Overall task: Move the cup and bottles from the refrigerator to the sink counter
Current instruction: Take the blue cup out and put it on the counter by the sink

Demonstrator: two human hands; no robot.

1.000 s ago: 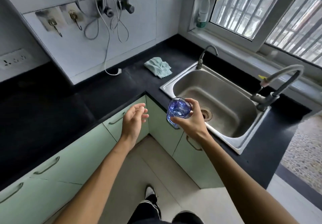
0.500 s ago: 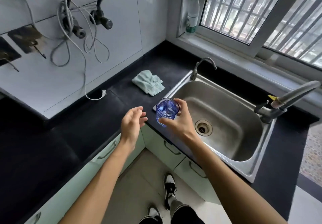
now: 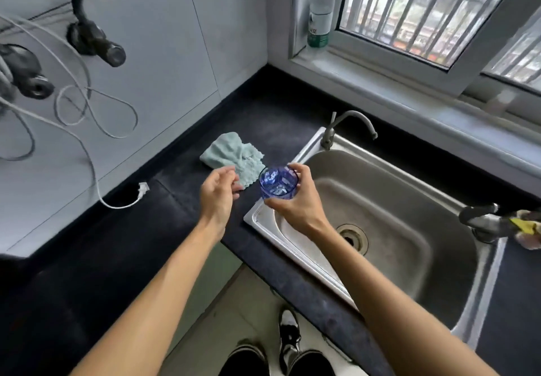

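One black counter [image 3: 278,118], steel sink [image 3: 409,200]

I stand at a corner of black counter [image 3: 278,118] that runs along two walls. The wall [image 3: 164,62] to my left is pale tile, with white cable [image 3: 93,172] looping down it and dark hose fittings [image 3: 96,43] sticking out. Ahead on my right, a barred window [image 3: 424,9] above a white sill [image 3: 395,94] lets in daylight. A steel sink [image 3: 256,214] is set in the counter under it, with a slim tap [image 3: 327,137] at its far corner. Below the counter edge I see a pale green cabinet [image 3: 216,276] and light floor [image 3: 234,317] tiles.
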